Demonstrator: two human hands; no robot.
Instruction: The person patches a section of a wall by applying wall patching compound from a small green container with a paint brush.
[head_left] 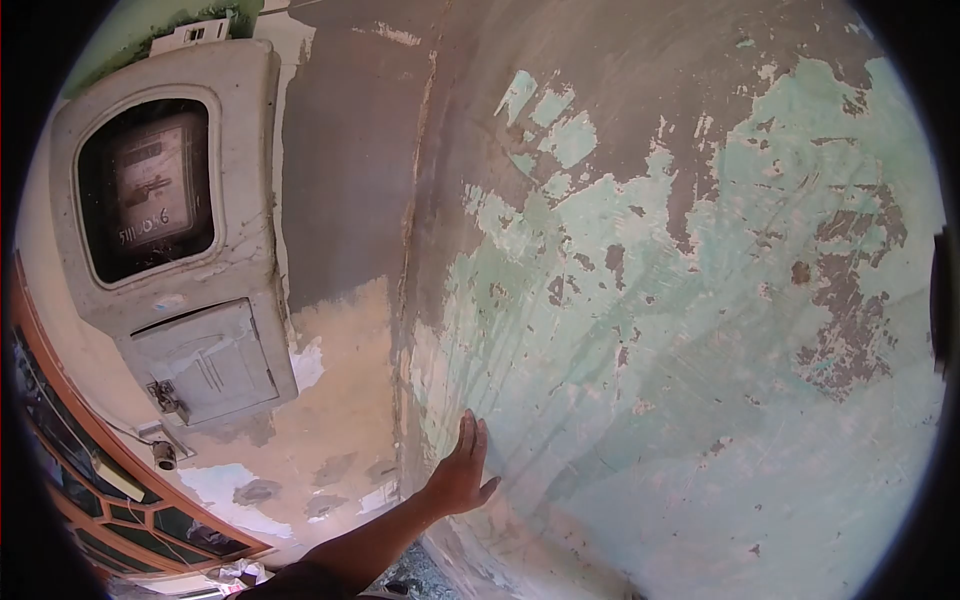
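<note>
My left hand [462,474] reaches up from the bottom of the view, fingers stretched out and thumb apart, holding nothing. It lies against or very close to the wall [700,450], near the inner corner; whether the palm touches cannot be made out for certain. Pale green paint covers much of this wall, flaking and scraped, with bare grey-brown patches showing higher up and at the right. My right hand is out of view.
A grey meter box [262,220] with a dark window and a small lower door [205,360] hangs on the adjoining wall. Below it are a round fitting [164,456] on a cable and an orange-brown framed window [135,515]. A dark object [940,300] shows at the right edge.
</note>
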